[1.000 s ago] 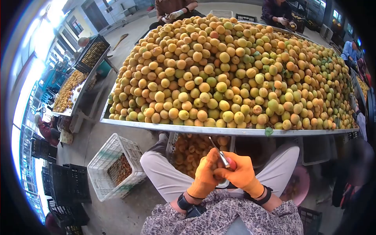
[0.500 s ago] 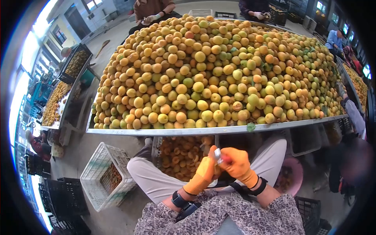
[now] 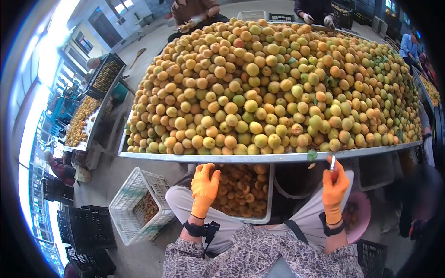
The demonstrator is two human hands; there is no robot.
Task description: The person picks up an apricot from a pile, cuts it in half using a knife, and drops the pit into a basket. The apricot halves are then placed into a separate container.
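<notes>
Head view: the left hand point(image 3: 204, 184), in an orange glove, is loosely spread just below the metal table rim point(image 3: 232, 158), with no hold visible, though its palm is hidden. The right hand point(image 3: 334, 187) is closed around a small red-handled tool point(image 3: 333, 163), metal end upward, near the same rim. Whole fruit point(image 3: 252, 69) lies heaped on the table; opened fruit point(image 3: 250, 198) fills a crate point(image 3: 270, 192) between the knees. Each fruit should be light, rounded and easily bruised, best cupped gently around its sides; the tool looks stiff and light, safest gripped by its handle.
</notes>
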